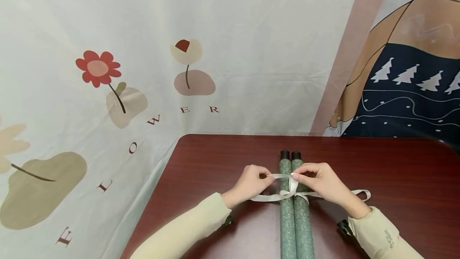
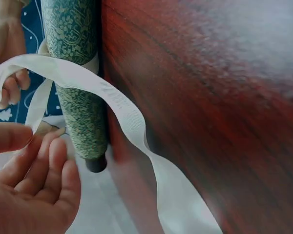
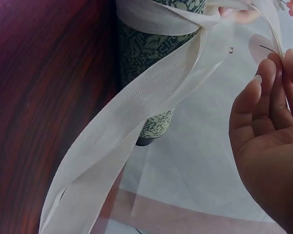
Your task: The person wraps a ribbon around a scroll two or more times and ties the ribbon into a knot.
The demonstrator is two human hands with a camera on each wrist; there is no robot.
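Two long rolls, a left one [image 1: 287, 223] and a right one [image 1: 303, 227], lie side by side, covered in green patterned cloth with black end knobs. White ribbon [image 1: 266, 198] goes around both, crossing on top. My left hand [image 1: 251, 181] pinches a stretch of ribbon between thumb and forefinger, left of the rolls. Above the right roll, my right hand [image 1: 323, 181] pinches the ribbon where it rises from the crossing. In the left wrist view a wide ribbon length [image 2: 129, 117] hangs in front of the rolls. The right wrist view has another length [image 3: 127, 107] trailing down.
The rolls lie on a dark red wooden table [image 1: 215, 155]. A loop of ribbon [image 1: 364, 195] extends past my right wrist. Behind the table hangs a pale cloth [image 1: 258, 51] printed with flowers, letters and a figure.
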